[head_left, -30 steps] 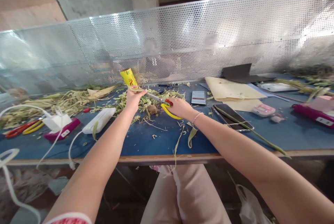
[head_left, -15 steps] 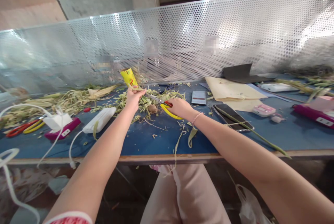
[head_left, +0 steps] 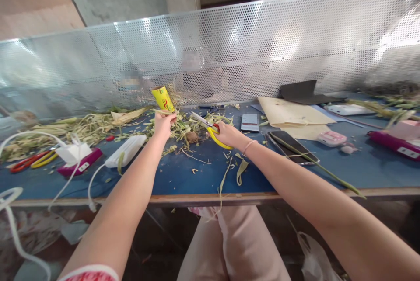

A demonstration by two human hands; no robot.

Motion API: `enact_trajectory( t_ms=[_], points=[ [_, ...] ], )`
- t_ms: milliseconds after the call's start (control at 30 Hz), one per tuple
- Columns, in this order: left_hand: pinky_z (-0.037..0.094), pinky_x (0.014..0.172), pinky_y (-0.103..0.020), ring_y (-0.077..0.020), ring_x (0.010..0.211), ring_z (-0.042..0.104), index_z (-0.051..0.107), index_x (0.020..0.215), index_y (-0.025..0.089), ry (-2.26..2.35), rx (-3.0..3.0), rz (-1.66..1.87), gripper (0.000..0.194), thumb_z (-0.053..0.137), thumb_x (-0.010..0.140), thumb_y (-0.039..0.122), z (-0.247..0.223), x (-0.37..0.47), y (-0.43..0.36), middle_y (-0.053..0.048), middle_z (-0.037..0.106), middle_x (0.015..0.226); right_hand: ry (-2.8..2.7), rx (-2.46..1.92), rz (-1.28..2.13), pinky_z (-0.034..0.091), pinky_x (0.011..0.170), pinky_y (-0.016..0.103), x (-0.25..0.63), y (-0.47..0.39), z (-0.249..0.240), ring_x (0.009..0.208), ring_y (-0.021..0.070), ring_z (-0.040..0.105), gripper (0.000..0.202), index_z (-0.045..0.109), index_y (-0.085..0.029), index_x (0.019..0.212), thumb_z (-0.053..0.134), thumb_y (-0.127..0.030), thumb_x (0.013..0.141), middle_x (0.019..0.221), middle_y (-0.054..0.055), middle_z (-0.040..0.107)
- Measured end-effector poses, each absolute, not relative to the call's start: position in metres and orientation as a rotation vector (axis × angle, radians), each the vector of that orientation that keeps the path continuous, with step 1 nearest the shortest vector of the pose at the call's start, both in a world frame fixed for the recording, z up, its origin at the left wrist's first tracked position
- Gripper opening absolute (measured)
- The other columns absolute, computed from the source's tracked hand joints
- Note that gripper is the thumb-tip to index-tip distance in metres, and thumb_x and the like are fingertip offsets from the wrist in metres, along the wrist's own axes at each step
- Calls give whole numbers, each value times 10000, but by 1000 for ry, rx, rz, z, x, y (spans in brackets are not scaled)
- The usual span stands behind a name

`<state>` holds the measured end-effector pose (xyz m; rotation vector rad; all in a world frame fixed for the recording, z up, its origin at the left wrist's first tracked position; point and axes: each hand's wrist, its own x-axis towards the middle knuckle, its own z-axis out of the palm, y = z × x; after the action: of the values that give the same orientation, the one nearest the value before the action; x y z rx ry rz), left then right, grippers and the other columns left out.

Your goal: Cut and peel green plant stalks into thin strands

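My left hand is closed on a thin bit of dried plant, at the left side of a heap of cut green plant pieces. A yellow can stands tilted just behind it. In my right hand are scissors with red and yellow handles, their blades pointing left over the heap, apart from my left hand. A small brown clump lies at the front of the heap.
Dried stalks, another pair of scissors and a white power bank lie left. To the right are a phone, a long stem, brown paper and a pink case. A perforated metal screen rises behind.
My left hand has moved slightly left, away from the scissors. My right hand has drawn a little to the right with the scissors, whose blades have come clear of my left fingers.
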<state>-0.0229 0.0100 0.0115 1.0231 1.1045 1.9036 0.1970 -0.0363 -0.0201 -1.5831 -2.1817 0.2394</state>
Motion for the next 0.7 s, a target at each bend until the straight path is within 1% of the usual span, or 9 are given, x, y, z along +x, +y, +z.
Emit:
enact_trajectory(
  t_ms=[133,333,533,700],
  points=[
    [484,608,-238,-83,549,573,377,766,210,1055,1087,1859,434,672,505,28,10,-21,9,70,550,634,-2159,-1528,264,425,679,301,196,-36,-20,874,283,622,599,485,-137,941,333,-690,769,923,174,645],
    [499,638,-251,-95,572,597,392,826,207,968,1158,1808,464,686,517,24,6,-19,9,59,576,634,-2180,-1503,309,420,652,304,194,-36,-22,835,283,617,594,481,-143,921,338,-697,760,920,174,640],
    [510,695,-291,-116,616,619,396,852,210,935,1170,1776,462,682,543,19,4,-17,9,39,597,654,-2186,-1467,285,411,638,292,193,-34,-23,819,264,609,506,493,-161,897,363,-637,786,872,147,641],
    [517,739,-306,-107,636,625,397,849,203,958,1180,1747,416,640,579,0,5,-15,9,53,592,641,-2187,-1456,291,405,615,273,192,-32,-25,780,236,606,447,499,-176,871,371,-598,803,834,114,638]
  ],
)
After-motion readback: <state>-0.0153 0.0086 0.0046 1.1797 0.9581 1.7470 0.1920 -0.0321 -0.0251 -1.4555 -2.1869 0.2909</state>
